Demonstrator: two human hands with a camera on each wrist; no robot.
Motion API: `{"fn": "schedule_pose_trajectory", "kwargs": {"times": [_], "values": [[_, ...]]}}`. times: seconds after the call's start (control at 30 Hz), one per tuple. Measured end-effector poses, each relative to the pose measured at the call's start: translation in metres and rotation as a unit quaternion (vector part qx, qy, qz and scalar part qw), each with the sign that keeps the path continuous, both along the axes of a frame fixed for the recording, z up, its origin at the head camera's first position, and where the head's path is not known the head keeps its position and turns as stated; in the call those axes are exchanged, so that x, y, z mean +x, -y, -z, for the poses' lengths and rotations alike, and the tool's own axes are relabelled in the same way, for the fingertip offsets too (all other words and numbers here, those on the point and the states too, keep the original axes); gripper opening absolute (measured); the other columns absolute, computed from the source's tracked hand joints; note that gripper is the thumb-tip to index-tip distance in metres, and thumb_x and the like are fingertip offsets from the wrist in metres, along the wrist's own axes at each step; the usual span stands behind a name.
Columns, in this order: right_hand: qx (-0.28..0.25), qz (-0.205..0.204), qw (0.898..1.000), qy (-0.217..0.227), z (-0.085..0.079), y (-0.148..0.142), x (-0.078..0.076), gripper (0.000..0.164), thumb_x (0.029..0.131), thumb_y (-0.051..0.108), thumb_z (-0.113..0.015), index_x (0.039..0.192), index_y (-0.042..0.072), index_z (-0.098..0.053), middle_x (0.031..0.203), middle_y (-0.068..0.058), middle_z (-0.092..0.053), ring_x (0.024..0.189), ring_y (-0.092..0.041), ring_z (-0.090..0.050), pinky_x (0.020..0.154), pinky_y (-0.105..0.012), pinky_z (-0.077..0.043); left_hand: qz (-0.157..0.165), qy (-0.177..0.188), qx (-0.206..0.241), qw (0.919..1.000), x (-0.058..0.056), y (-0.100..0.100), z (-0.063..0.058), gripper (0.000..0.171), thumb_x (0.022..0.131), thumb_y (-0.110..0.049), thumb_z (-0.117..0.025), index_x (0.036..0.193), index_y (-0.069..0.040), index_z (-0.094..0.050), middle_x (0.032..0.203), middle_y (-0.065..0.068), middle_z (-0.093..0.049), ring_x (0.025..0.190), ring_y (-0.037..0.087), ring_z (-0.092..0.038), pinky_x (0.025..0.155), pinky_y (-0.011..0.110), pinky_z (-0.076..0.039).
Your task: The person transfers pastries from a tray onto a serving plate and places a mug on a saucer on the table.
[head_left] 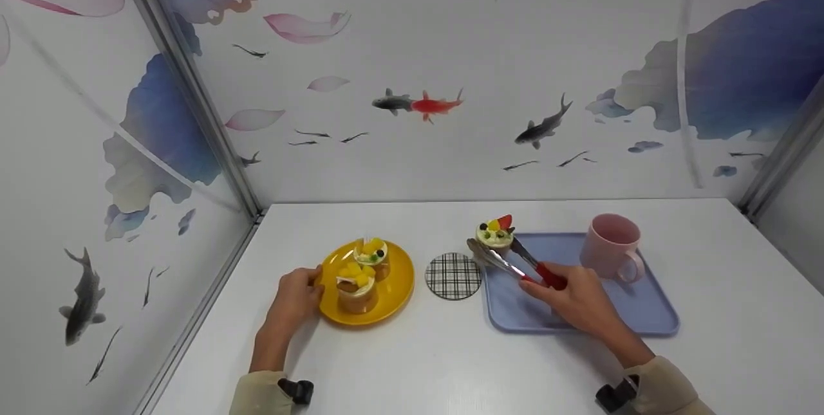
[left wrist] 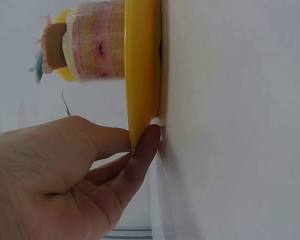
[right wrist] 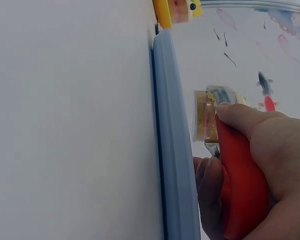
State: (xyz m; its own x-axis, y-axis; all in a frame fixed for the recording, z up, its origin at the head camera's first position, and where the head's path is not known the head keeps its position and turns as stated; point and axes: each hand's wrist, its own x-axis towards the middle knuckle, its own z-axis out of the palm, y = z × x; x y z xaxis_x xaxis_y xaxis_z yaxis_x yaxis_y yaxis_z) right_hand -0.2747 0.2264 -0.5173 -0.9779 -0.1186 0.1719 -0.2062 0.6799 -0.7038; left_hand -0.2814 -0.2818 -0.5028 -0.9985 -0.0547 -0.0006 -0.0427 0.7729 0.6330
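Observation:
My left hand (head_left: 297, 296) pinches the near-left rim of a yellow plate (head_left: 400, 293), thumb on top and fingers beneath in the left wrist view. Two layered cake cups stand on that plate: a front cake cup (head_left: 357, 299) topped with yellow fruit, and a rear cake cup (head_left: 381, 267). In my right hand (head_left: 579, 296) I grip metal tongs (head_left: 508, 265) by their red handles (right wrist: 242, 185). Between the tong ends is a third cake cup (head_left: 494, 235) with strawberry and yellow fruit. The right wrist view shows this cup (right wrist: 201, 117) apart from the tray surface.
A blue tray (head_left: 528, 320) lies under the right hand, bearing a pink mug (head_left: 611, 248) at its back right. Between plate and tray lies a round checked coaster (head_left: 453, 276). Printed panels stand behind and left of the white table (head_left: 412, 363).

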Motion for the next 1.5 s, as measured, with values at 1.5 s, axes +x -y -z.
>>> {"fn": "schedule_pose_trajectory", "kwargs": {"times": [1.5], "values": [[-0.011, -0.046, 0.999, 0.0, -0.002, 0.04, 0.009, 0.057, 0.089, 0.055, -0.085, 0.124, 0.011, -0.08, 0.077, 0.005, -0.065, 0.069, -0.014, -0.056, 0.051, -0.021, -0.04, 0.005, -0.014, -0.009, 0.9998, 0.001, 0.001, 0.001, 0.044, 0.104, 0.004, -0.063, 0.148, 0.008, -0.059, 0.138, 0.027, -0.071, 0.133, 0.039, -0.067, 0.114, 0.055, -0.056]]}}
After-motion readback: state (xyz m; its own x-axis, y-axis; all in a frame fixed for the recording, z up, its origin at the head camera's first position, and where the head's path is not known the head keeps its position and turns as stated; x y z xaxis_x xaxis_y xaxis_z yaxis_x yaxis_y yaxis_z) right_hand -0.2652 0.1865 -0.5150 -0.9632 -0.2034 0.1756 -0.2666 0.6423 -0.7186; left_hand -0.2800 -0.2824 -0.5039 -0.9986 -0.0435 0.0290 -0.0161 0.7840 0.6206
